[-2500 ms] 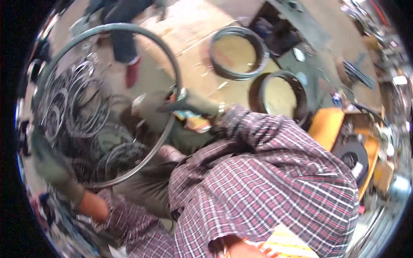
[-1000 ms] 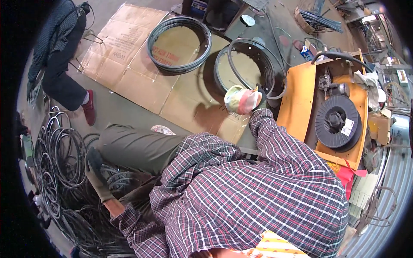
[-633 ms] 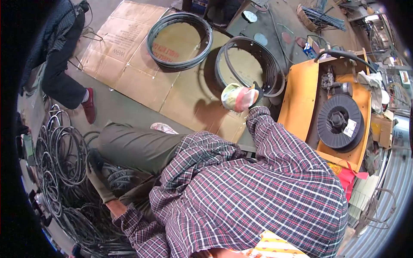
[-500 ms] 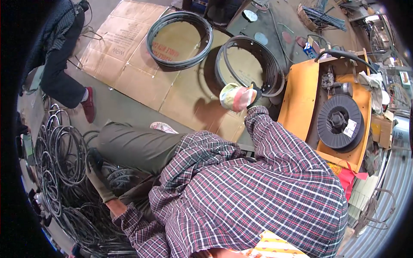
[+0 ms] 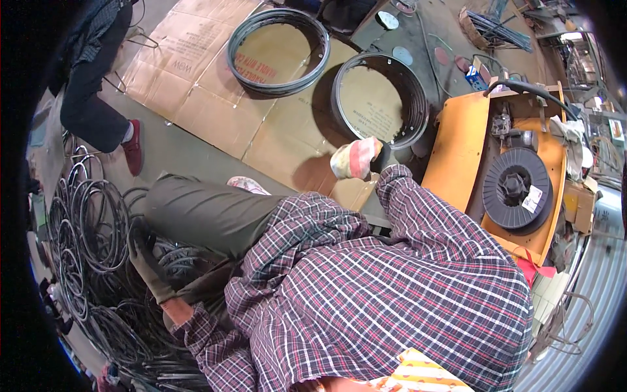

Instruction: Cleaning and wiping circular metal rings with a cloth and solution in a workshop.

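Observation:
My right hand (image 5: 359,159), in a dark glove with a yellow, white and pink patterned cloth around it, hangs just off the near rim of a stack of dark metal rings (image 5: 416,124). No ring shows in it; the cloth hides its fingers. A second, lower stack of rings (image 5: 313,81) lies farther off to the left. Both stacks rest on flattened cardboard (image 5: 215,124). In a grey-green glove, my left hand (image 5: 149,264) reaches down beside my leg to a heap of loose dark rings (image 5: 95,225). Its fingertips blend into the dark heap.
To the right stands an orange open machine housing (image 5: 457,147) with a black wire spool (image 5: 516,186) inside. A person's leg (image 5: 98,98) and red shoe (image 5: 132,149) are at the far left. Behind the stacks lie round discs (image 5: 402,55) and a basket of rods (image 5: 480,29).
The ring that stood tilted at my right hand now lies in with the right stack. That hand has drawn slightly back toward me. My left hand stays by the heap.

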A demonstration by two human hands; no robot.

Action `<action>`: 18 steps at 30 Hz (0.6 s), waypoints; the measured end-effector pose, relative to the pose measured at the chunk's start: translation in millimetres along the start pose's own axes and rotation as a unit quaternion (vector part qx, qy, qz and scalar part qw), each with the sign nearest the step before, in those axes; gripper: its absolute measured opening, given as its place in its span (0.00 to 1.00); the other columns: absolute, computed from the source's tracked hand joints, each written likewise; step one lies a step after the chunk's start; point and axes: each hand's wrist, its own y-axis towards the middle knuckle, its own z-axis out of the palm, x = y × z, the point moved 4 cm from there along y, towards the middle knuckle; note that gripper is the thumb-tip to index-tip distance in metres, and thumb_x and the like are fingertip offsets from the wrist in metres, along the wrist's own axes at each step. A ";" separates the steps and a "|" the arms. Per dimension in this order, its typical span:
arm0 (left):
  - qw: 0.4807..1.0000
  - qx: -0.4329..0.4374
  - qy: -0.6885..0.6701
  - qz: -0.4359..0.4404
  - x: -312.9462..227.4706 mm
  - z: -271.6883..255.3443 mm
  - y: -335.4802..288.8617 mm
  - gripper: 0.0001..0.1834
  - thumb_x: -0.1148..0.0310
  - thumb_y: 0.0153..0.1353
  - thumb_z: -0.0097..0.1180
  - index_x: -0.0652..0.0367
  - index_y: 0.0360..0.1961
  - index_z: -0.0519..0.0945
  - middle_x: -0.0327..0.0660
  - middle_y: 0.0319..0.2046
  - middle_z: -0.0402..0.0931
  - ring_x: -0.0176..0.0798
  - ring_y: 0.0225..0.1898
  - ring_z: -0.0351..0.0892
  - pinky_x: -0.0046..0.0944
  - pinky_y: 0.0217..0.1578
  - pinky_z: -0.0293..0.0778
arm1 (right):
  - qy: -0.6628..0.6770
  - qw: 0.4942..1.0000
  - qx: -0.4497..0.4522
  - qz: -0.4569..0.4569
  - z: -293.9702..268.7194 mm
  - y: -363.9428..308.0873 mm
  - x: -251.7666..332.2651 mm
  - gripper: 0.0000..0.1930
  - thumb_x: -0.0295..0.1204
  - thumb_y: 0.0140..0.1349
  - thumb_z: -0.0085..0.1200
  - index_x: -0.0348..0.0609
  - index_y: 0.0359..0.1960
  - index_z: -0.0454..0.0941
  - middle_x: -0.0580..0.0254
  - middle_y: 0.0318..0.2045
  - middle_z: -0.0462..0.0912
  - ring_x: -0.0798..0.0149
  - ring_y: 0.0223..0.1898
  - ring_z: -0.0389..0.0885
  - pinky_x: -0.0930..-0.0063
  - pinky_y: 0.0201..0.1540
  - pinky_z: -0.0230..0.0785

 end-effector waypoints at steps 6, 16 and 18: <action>1.000 -0.026 -0.006 0.001 -9.9 -0.1 -11.7 0.21 0.61 0.72 0.44 0.61 0.59 0.74 0.42 0.54 0.75 0.37 0.54 0.75 0.39 0.54 0.73 | 0.327 0.859 -0.164 0.357 -4.5 -5.6 27.7 0.19 0.42 0.58 0.57 0.40 0.42 0.77 0.48 0.39 0.83 0.50 0.42 0.81 0.59 0.45 0.72; 0.998 -0.056 -0.034 0.002 -8.5 2.0 -15.5 0.21 0.64 0.72 0.44 0.65 0.61 0.71 0.44 0.57 0.73 0.39 0.55 0.74 0.38 0.57 0.70 | -0.218 0.913 0.039 0.344 -26.9 26.0 60.1 0.17 0.32 0.56 0.59 0.44 0.48 0.78 0.52 0.43 0.83 0.50 0.44 0.84 0.56 0.42 0.78; 0.994 -0.079 -0.067 -0.026 -4.9 -5.1 -16.4 0.21 0.65 0.72 0.44 0.66 0.61 0.71 0.45 0.58 0.73 0.40 0.57 0.73 0.40 0.58 0.69 | -0.224 0.918 0.018 0.327 -26.9 33.4 51.7 0.14 0.32 0.59 0.56 0.45 0.46 0.80 0.52 0.42 0.84 0.50 0.43 0.85 0.57 0.42 0.78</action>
